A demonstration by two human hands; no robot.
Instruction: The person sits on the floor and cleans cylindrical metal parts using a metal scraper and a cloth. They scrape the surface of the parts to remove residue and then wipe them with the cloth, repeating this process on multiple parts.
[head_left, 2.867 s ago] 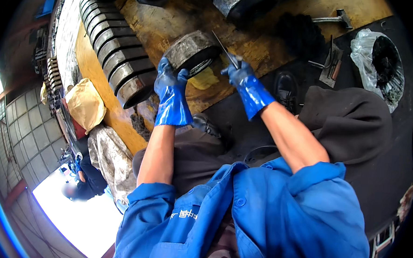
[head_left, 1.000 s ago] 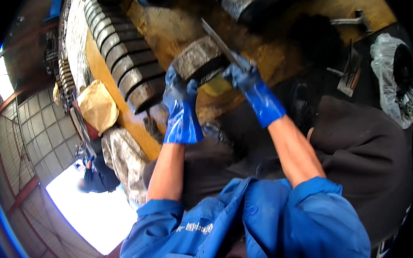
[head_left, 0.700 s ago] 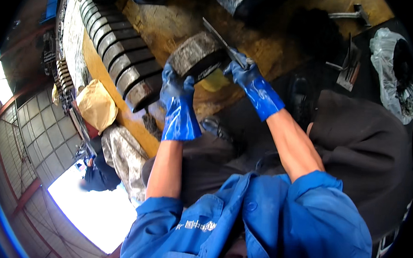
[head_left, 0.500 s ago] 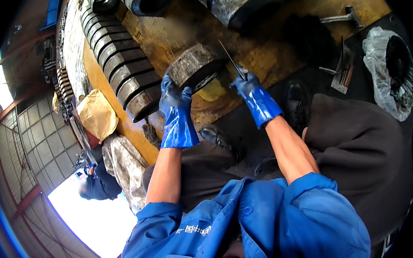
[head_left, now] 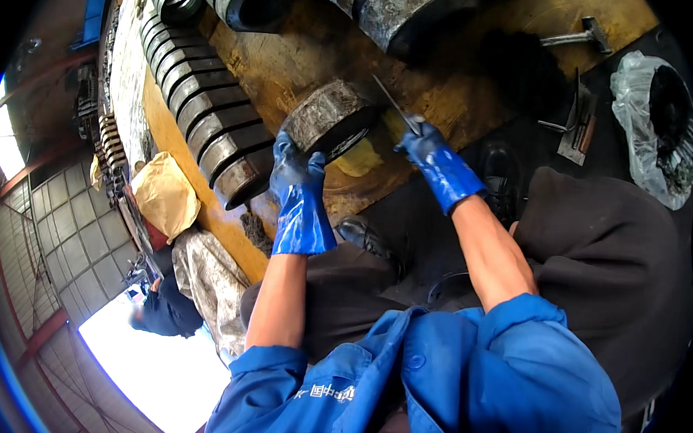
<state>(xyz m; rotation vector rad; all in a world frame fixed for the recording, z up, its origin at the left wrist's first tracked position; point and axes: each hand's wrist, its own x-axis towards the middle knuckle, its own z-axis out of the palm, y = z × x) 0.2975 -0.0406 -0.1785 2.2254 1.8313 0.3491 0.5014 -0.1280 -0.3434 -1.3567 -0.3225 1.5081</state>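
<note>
My left hand [head_left: 294, 171], in a blue rubber glove, grips the near-left edge of a thick steel ring [head_left: 328, 115]. The ring stands tilted on the stained yellowish work surface [head_left: 260, 63], its dark opening toward the lower right. In my gloved right hand [head_left: 427, 146] is a slim, straight metal tool [head_left: 395, 101], its fingers closed round the near end. Its thin tip points up and left, just right of the ring; whether it touches the ring I cannot tell. Part of the tool is hidden in the glove.
A long row of steel rings [head_left: 200, 103] lies to the left, with more rings [head_left: 408, 16] at the far side. A hammer [head_left: 579, 37], a flat scraper [head_left: 576, 142] and a plastic bag [head_left: 638, 114] around a dark toothed part are on the right. Another person [head_left: 168, 309] is at the left.
My right hand and the slim tool have shifted slightly to the right, away from the ring. The left hand keeps its hold on the ring. The whole view has drifted a little.
</note>
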